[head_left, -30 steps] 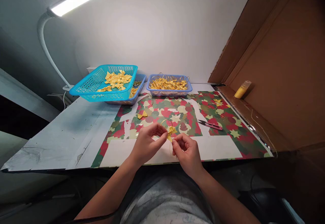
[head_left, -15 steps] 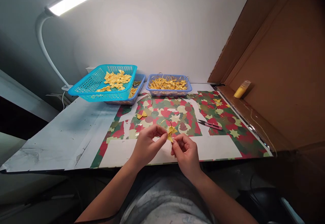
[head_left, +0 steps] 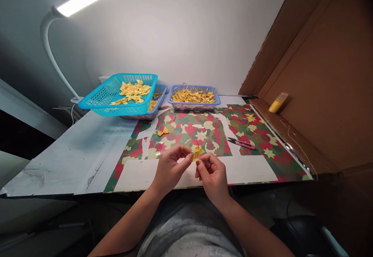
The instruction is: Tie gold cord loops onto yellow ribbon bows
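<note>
Small yellow ribbon bow (head_left: 197, 152), gold loop

Bare left hand (head_left: 170, 168), bare right hand (head_left: 212, 174), bare forearms (head_left: 131, 222), mottled grey-white garment (head_left: 189, 235)

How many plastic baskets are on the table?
3. The turquoise basket sits at the back left, the lower basket lies partly hidden under it, and the lilac basket stands to their right. Others may be hidden behind them.

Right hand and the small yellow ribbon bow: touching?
Touching. Head view: the right hand pinches the small yellow ribbon bow from below, no gap visible; the left hand pinches its other side.
</note>
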`<state>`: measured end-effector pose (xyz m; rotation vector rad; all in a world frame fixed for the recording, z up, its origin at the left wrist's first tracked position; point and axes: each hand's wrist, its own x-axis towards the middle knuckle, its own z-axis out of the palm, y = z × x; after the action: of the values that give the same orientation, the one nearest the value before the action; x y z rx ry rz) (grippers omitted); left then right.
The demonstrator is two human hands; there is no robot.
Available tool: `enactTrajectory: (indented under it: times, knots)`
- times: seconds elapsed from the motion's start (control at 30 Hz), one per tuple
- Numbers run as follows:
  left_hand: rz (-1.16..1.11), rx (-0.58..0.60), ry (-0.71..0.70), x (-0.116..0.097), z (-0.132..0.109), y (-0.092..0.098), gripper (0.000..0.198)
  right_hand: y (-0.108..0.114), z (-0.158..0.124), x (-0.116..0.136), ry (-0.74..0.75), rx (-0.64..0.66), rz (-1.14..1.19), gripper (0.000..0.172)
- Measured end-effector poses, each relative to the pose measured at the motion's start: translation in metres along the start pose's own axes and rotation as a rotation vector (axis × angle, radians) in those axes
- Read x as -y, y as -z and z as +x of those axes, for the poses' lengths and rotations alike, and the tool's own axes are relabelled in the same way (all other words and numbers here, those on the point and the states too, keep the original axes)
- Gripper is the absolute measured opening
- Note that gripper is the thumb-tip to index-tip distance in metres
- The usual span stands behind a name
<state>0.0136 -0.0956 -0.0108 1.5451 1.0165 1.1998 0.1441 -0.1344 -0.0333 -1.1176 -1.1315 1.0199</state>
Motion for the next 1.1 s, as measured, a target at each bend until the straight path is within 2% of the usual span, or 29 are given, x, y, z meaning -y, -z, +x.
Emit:
enactTrajectory:
  times: [0.33,0.5,0.87,0.97,1.1]
  knots:
    - [0.132,-0.051,-0.106,-0.004,0.002,0.001,0.005,0.001,-0.001,-0.001,0.037,0.012,-0.026,0.015]
    - [0.279,-0.002,-0.129,-0.012,0.005,0.004,0.009,0.002,-0.001,-0.001,0.084,0.025,-0.107,0.014]
    - [0.203,0.095,-0.009,-0.014,0.010,0.008,0.016,0.004,-0.005,0.000,0.048,0.016,-0.085,0.015]
    - [0.255,0.073,-0.055,-0.016,0.008,0.007,0.016,0.003,-0.004,0.001,0.015,0.014,-0.050,0.015]
    - [0.418,0.015,-0.184,-0.016,0.007,0.005,0.015,0.002,-0.003,0.002,-0.024,0.013,-0.017,0.017]
